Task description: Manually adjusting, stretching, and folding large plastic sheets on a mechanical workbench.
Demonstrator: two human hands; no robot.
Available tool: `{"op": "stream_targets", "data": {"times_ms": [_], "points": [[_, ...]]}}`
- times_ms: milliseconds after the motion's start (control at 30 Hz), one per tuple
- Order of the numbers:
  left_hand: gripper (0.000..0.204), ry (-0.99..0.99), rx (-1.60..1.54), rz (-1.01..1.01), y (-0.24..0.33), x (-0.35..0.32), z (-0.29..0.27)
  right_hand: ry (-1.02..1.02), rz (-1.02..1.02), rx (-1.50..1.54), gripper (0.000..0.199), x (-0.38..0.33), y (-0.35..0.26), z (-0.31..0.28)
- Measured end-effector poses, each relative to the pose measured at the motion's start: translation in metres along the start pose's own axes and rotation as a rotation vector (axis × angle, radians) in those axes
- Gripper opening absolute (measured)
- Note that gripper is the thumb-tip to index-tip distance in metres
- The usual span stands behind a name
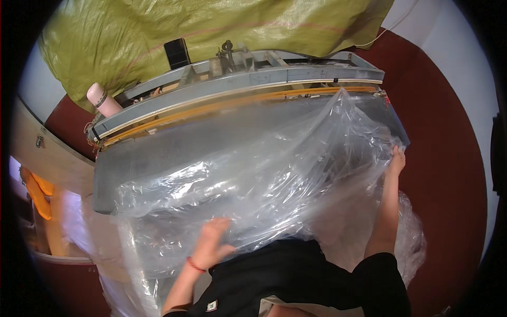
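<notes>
A clear plastic sheet (253, 179) lies in shiny wrinkles across a grey table (142, 142), with its near part hanging down in front of me. My right hand (397, 159) is closed on the sheet's edge at the table's right end. From there the plastic rises to a peak near the back rail. Low in the middle, my left hand (210, 245) is over the sheet, its thumb and fingers apart and slightly blurred. A red band circles that wrist. Whether its palm touches the plastic is hard to tell.
Along the table's back runs a grey metal frame (253, 79) with orange strips (211, 112) before it. A pink bottle (103, 100) and a black phone-like slab (177, 53) rest there. Yellow-green woven sheeting (211, 24) hangs behind. Loose plastic (412, 238) bunches at right.
</notes>
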State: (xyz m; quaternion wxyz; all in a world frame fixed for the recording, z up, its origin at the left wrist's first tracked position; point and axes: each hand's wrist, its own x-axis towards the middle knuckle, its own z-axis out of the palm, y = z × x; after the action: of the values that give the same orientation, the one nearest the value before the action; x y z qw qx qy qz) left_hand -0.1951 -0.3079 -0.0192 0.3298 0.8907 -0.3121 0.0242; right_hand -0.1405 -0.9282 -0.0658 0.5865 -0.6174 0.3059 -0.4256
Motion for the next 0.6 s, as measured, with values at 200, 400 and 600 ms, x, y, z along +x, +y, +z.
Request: {"op": "stream_targets", "data": {"times_ms": [200, 400, 600], "points": [[0.019, -0.342, -0.664, -0.341, -0.033, -0.029, 0.017, 0.013, -0.261, -0.020, 0.042, -0.046, -0.103, 0.102], [0.013, 1.322, -1.246, -0.710, -0.170, -0.068, -0.158, -1.006, -0.214, 0.102, 0.033, -0.148, -0.201, 0.213], [0.030, 1.355, -0.026, -0.590, -0.177, -0.107, -0.237, -1.163, -0.313, 0.177, 0.022, -0.235, -0.247, 0.273]]}}
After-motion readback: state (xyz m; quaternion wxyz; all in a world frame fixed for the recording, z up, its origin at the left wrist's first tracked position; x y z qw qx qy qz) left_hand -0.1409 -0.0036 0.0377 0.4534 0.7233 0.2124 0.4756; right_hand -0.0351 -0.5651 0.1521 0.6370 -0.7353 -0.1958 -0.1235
